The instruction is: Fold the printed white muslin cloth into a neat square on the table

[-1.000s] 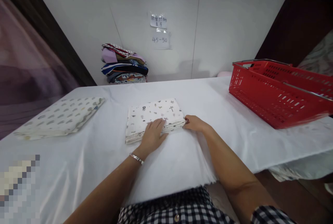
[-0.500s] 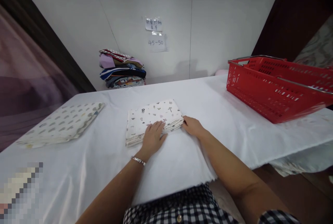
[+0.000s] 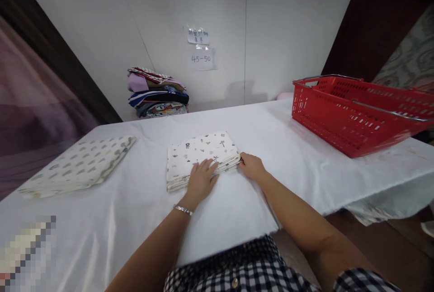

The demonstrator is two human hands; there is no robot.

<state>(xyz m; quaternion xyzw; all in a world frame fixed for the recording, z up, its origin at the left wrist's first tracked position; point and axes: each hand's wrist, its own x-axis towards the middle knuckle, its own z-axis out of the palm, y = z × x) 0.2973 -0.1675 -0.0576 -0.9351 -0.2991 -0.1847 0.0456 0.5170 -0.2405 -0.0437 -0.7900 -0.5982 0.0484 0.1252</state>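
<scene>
1. Currently, a white, printed, folded cloth rectangle (image 3: 193, 152) lies mid-frame.
2. Left hand (image 3: 202, 179) rests outspread on it; right hand (image 3: 251, 166) pinches its corner.
3. Edge-straightening seems in hand; the next move calls for aligned layers.

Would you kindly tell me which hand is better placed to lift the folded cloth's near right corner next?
Probably the right hand: it is right at that corner of the folded cloth, while the left hand lies over the near edge, farther left.
</scene>
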